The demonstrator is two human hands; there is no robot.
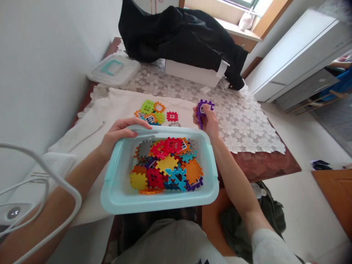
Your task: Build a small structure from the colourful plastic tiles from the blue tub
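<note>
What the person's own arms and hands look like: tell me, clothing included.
The left hand and right hand are bare, with no gloves or watch visible. A pale grey sleeve covers the upper end of the right arm; the left arm shows no sleeve in view.

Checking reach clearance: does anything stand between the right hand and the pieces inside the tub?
Yes, the tub's far rim, near its right corner: the right hand, holding purple plastic, is beyond it. From above, no lid covers the pieces inside.
</note>
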